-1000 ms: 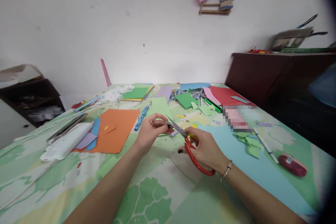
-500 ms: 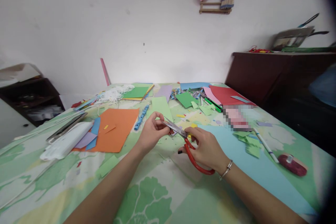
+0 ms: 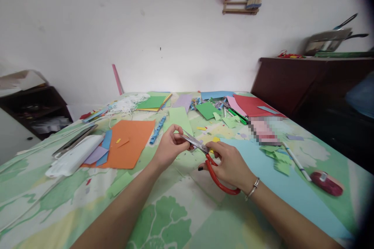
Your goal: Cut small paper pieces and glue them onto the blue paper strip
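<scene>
Seen from the head camera, a pair of red-handled scissors (image 3: pixel 205 148) rests in the right hand (image 3: pixel 232 163), thumb and fingers closed about the handles, above a table strewn with coloured paper. The long axis slants from the handles, near the wearer and to the right, toward blade tips that point forward and left, ending at the bent fingertips of the left hand (image 3: pixel 171 146). The right hand is nearer the pivot, the left nearer the points. The left thumb and fingers are drawn narrowly together; whether they pinch a scrap of paper beside the steel cannot be told at this size.

Smooth, glossy grips curve below the right palm. A flat, matte light blue sheet (image 3: pixel 248 155) spreads out beside that hand; a pale green sheet (image 3: pixel 178 118) lies beyond the left, near a ribbed blue tube (image 3: pixel 158 130). Green scraps (image 3: pixel 282 167), one with a fringed edge, lie farther right on the leaf-patterned tablecloth (image 3: pixel 163 218).
</scene>
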A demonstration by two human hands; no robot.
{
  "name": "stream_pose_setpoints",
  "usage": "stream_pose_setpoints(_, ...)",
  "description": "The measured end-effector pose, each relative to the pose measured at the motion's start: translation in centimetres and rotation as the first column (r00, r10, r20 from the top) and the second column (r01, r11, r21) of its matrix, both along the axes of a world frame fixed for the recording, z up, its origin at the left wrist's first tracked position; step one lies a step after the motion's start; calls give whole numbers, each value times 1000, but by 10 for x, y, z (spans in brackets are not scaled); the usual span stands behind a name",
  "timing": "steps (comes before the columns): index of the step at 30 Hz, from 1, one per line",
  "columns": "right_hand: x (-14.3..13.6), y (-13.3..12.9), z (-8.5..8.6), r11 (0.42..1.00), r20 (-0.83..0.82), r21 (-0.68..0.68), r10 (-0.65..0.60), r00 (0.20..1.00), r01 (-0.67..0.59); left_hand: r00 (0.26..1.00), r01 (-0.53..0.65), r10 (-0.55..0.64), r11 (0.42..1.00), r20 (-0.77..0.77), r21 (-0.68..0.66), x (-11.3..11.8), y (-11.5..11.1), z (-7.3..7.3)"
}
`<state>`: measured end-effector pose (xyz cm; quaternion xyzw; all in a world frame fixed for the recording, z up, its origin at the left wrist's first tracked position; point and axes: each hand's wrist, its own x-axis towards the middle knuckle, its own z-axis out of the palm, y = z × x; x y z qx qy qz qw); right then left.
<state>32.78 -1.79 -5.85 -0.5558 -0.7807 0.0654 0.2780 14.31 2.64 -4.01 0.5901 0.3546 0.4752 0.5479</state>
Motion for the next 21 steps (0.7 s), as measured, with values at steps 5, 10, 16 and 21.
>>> stream_pose_setpoints(5, 1, 0, 0, 1000, -23, 8, 19, 1000, -19, 1000, -3, 3, 1000, 26, -6, 0, 0, 1)
stream_pose_setpoints(10, 1, 1, 0, 1000, -41, 9, 26, 999, -25, 998, -37, 38, 999, 46, -15, 1, -1, 2)
stream_pose_setpoints(16, 0, 1, 1, 999, -41, 24, 26, 999, -26, 996, -66, 68, 997, 54, -32, 0, 0, 3)
stream_pose_setpoints(21, 0, 0, 0, 999, -48, 37, 34, 998, -32, 996, -71, 73, 997, 53, -42, 1, -1, 5)
